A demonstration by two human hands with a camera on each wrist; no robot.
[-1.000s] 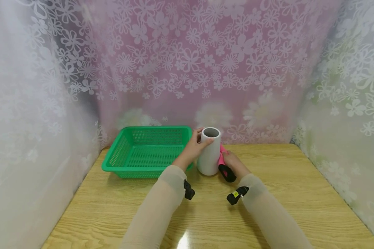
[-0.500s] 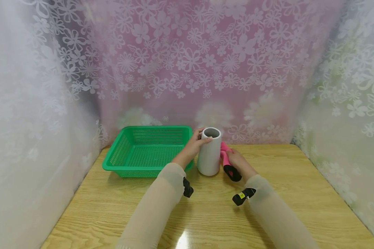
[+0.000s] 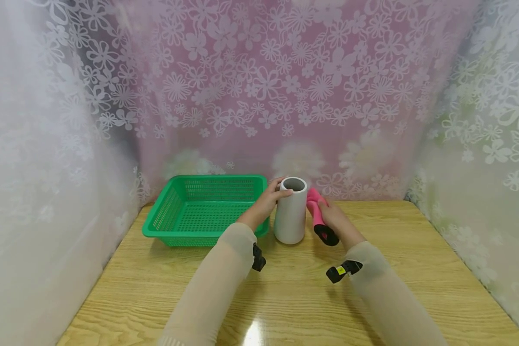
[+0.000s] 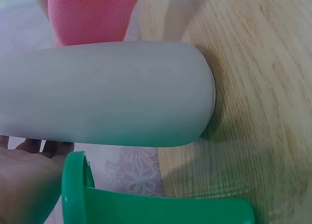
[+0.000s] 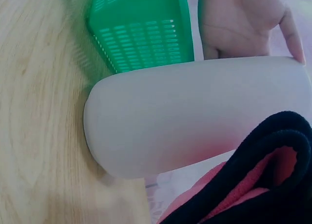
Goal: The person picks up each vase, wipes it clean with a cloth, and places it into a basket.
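A white vase (image 3: 290, 214) stands upright on the wooden table, its open mouth facing up. My left hand (image 3: 265, 204) holds it near the top from the left, the thumb (image 3: 284, 193) across the front below the rim and the fingers behind. On the right side, my right hand (image 3: 334, 216) grips a folded pink cloth (image 3: 316, 211) with a black edge, beside the vase's upper part. In the left wrist view the cloth (image 4: 92, 14) lies against or very near the vase wall (image 4: 122, 92); contact is uncertain. The right fingers are mostly hidden.
Left of the vase sits a green plastic basket (image 3: 205, 235), its right side close to the vase and my left forearm over its front corner. A floral curtain (image 3: 259, 96) hangs behind the table (image 3: 398, 269), with more curtain at both sides.
My right hand and the pink cloth have moved up along the vase and a little to the right. The left hand keeps its hold, and the vase stays nearly in place.
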